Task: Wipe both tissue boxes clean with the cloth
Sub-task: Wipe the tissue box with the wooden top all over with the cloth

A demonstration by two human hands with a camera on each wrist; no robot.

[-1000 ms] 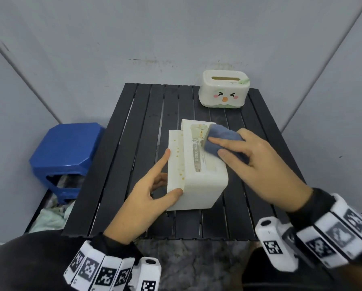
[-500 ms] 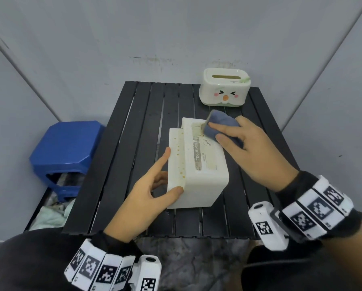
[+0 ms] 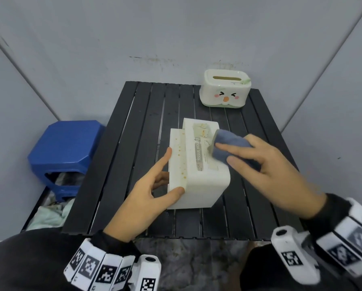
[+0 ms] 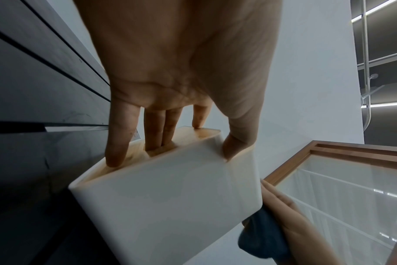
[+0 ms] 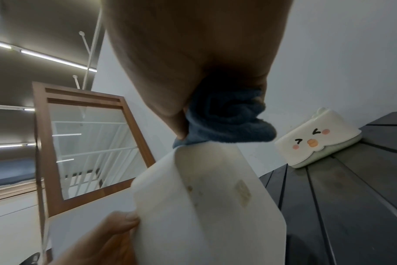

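Note:
A white tissue box (image 3: pixel 199 171) with yellowish stains and a "TISSUE HOLDER" label lies on its side mid-table. My left hand (image 3: pixel 155 185) grips its near left end, thumb on top and fingers (image 4: pixel 122 136) in the side opening. My right hand (image 3: pixel 260 164) holds a bunched blue cloth (image 3: pixel 228 148) and presses it on the box's upper face at the right edge. The cloth (image 5: pixel 227 116) sits under the palm in the right wrist view. A second white tissue box (image 3: pixel 225 91) with a cartoon face stands at the table's far right.
The black slatted table (image 3: pixel 138 143) stands in a grey-walled corner. A blue plastic stool (image 3: pixel 64 148) stands to the left, with pale cloth (image 3: pixel 48 215) on the floor by it. A wood-framed panel (image 5: pixel 79 139) shows in the wrist views.
My right hand slid the cloth toward the far end of the box and then back nearer along its top. The left hand and the box stayed in place.

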